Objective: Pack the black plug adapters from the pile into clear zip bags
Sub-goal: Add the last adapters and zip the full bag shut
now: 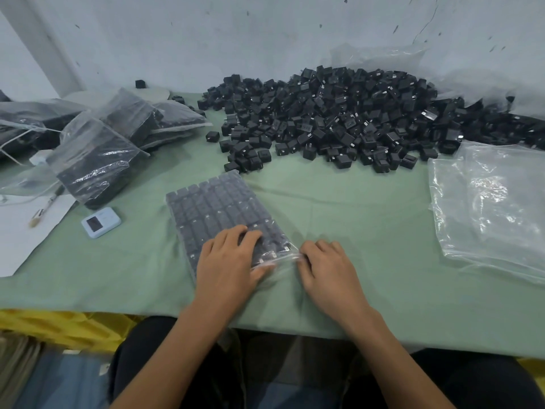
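Bags of clear plastic filled with black adapters (97, 163) lie heaped at the far left of the green cloth surface (368, 225), set aside, I judge, so finished work keeps clear of loose stock. Near them are a white paper sheet (17, 240) with a small brush (47, 206) lying on it, and a small pale-blue device with a dark screen (101, 222).

In front of me lies the flat clear zip bag packed with rows of adapters (218, 208), its mouth toward me. My left hand (227, 264) lies spread over its near end, fingers only slightly bent, holding the rows down so they do not shift while the thumb presses along the mouth strip. My right hand (327, 270) is just beside it, fingers curled in at the bag's near corner, where they seem to pinch the strip; I take this as sealing the bag.

Beyond, to the right of centre, the big pile of loose black plug adapters (339, 119) spreads along the wall within reach. Far right, a stack of empty clear zip bags (486, 202) waits, handy for my right hand.
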{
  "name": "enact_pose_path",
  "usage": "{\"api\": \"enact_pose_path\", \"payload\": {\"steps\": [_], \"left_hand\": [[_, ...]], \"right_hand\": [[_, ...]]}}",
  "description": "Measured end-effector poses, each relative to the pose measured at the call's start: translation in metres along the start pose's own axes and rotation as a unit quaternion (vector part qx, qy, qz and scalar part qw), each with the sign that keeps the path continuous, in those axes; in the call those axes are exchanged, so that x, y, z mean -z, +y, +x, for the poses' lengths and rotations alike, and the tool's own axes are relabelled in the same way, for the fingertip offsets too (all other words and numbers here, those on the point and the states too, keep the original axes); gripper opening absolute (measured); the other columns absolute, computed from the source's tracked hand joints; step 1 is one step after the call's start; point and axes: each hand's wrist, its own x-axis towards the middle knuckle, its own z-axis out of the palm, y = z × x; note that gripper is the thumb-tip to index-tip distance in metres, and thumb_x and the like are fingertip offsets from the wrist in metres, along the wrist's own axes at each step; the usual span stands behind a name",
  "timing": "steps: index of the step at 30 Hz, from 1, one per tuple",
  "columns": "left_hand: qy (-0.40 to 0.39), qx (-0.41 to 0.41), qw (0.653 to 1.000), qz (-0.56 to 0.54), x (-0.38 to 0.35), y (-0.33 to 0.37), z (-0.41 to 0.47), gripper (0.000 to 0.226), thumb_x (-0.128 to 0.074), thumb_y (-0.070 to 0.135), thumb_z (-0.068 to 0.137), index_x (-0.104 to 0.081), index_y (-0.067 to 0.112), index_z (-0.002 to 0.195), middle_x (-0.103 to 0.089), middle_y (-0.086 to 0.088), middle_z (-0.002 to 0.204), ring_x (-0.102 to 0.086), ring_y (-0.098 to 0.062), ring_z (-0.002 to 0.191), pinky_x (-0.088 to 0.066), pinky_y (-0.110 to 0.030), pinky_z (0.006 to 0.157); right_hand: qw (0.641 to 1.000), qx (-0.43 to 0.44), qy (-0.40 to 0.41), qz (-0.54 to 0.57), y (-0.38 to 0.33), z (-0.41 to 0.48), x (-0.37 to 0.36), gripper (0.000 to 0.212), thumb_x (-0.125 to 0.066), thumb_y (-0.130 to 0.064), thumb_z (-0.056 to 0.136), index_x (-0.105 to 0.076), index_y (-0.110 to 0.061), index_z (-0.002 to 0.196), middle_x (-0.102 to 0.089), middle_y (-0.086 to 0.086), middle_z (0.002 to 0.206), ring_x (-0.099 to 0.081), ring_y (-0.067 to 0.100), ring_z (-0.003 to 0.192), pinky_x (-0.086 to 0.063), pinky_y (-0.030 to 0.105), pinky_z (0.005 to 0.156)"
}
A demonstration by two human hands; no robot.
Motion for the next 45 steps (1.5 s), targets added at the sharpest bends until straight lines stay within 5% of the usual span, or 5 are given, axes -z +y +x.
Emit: {"api": "enact_pose_path", "payload": {"steps": [11, 16, 27, 34, 45], "left_hand": [[0.07, -0.06, 0.994, -0.059, 0.007, -0.021, -0.038, 0.029, -0.083, 0.027, 0.077, -0.066, 0.022, 0.1, -0.062, 0.002, 0.108, -0.06, -0.025, 0.096, -0.048, -0.04, 0.084], [0.113, -0.11, 0.983, -0.098, 0.002, -0.023, -0.043, 0.012, -0.057, 0.031, 0.092, -0.065, 0.022, 0.091, -0.057, 0.007, 0.087, -0.052, -0.02, 0.078, -0.042, -0.031, 0.073], [0.17, -0.095, 0.974, -0.119, -0.001, -0.003, -0.033, 0.01, -0.059, 0.028, 0.086, -0.068, 0.024, 0.088, -0.055, 0.005, 0.081, -0.053, -0.019, 0.07, -0.043, -0.033, 0.068], [0.119, -0.092, 0.984, -0.098, 0.009, -0.001, -0.028, 0.015, -0.056, 0.033, 0.083, -0.068, 0.029, 0.09, -0.057, 0.008, 0.074, -0.06, -0.015, 0.062, -0.047, -0.03, 0.053], [0.06, -0.1, 0.988, -0.1, 0.035, -0.003, -0.016, 0.024, -0.051, 0.038, 0.09, -0.071, 0.025, 0.087, -0.061, 0.006, 0.076, -0.066, -0.021, 0.062, -0.052, -0.034, 0.047]], "right_hand": [[0.997, -0.024, 0.001, 0.071, 0.002, 0.001, 0.003, 0.01, -0.06, -0.029, 0.092, -0.052, -0.023, 0.094, -0.054, -0.007, 0.087, -0.045, 0.018, 0.086, -0.04, 0.032, 0.076], [0.949, -0.03, -0.198, 0.244, 0.029, 0.028, 0.039, 0.035, -0.069, -0.016, 0.086, -0.06, -0.03, 0.116, -0.057, -0.009, 0.102, -0.054, 0.009, 0.083, -0.047, 0.02, 0.077], [0.977, -0.194, -0.076, -0.048, 0.109, 0.214, 0.009, 0.056, -0.049, -0.028, 0.098, -0.032, -0.019, 0.151, -0.03, 0.024, 0.15, -0.031, 0.044, 0.135, -0.031, 0.047, 0.111], [0.978, -0.201, -0.008, -0.048, 0.124, 0.226, 0.0, 0.016, -0.043, -0.018, 0.1, -0.042, -0.009, 0.112, -0.049, 0.028, 0.117, -0.048, 0.045, 0.106, -0.036, 0.045, 0.083], [0.92, -0.034, -0.106, 0.376, 0.004, -0.029, 0.069, 0.038, -0.078, -0.024, 0.078, -0.071, -0.039, 0.112, -0.071, -0.009, 0.111, -0.069, 0.008, 0.098, -0.052, 0.018, 0.086]]}}
